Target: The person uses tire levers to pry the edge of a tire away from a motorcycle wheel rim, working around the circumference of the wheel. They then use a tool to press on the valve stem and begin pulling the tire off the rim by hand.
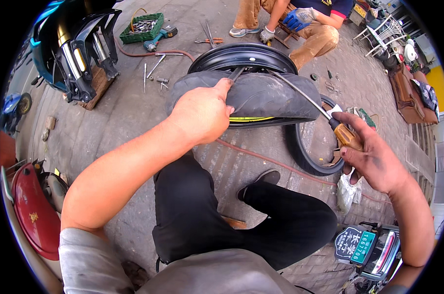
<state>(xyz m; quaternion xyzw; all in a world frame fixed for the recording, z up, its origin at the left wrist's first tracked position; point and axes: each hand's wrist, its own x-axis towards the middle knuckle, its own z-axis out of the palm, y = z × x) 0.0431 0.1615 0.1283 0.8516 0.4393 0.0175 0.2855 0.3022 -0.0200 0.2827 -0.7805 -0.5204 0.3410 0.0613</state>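
Note:
A black motorcycle tyre (266,98) sits partly over a black wheel rim (249,49) in front of me; a yellow-green stripe (246,119) shows along the near rim edge. My left hand (202,112) is closed on a dark tyre lever (237,74), which reaches over the tyre toward the rim. The fingers rest against the tyre. My right hand (376,154) grips the amber handle of a long screwdriver (347,136). Its metal shaft slants across the tyre, with the tip at the rim edge.
Another tyre (300,154) lies on the pavement, and a red hose (266,158) runs past it. Opposite, a seated co-worker wears gloves (300,19). At far left are a green tool crate (160,24), a cordless drill (158,39) and a motorcycle fork (75,59) by a wooden block (98,88).

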